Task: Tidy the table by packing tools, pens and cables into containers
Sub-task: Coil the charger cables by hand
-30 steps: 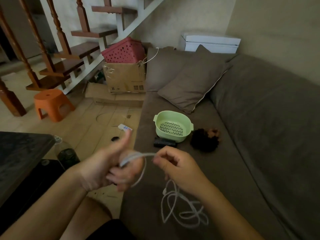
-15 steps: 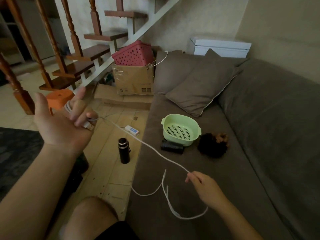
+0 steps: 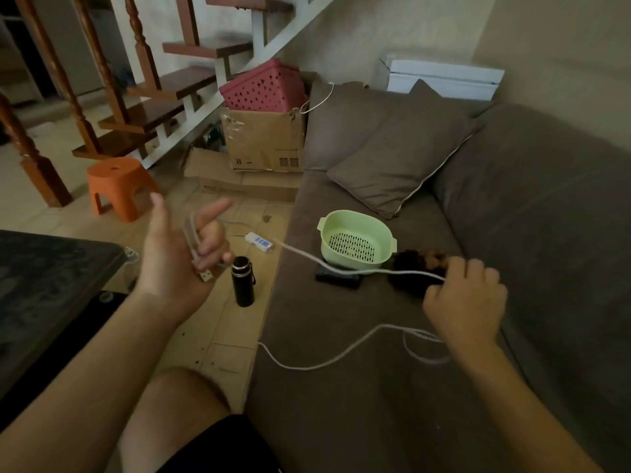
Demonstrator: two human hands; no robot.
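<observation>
A white USB cable [image 3: 327, 357] stretches between both hands above a brown sofa. My left hand [image 3: 177, 254] is raised palm-up over the floor, with loops of the cable wound round its curled fingers and the USB plug lying on the palm. My right hand [image 3: 464, 298] grips the cable farther along, over the sofa seat, and the slack trails in a loop on the cushion below it. A light green strainer basket [image 3: 356, 242] stands on the seat beyond the cable, with a small black object [image 3: 336, 279] at its near side.
A dark furry thing [image 3: 415, 264] lies right of the basket. On the floor stand a black flask [image 3: 243, 280], a white power strip [image 3: 258, 241] and an orange stool [image 3: 117, 186]. A cardboard box [image 3: 264, 139] holds a pink crate. A dark table [image 3: 44, 285] is at left.
My right hand has moved right and up along the sofa, drawing the cable taut. My left hand has come lower and nearer the middle, still holding its loops.
</observation>
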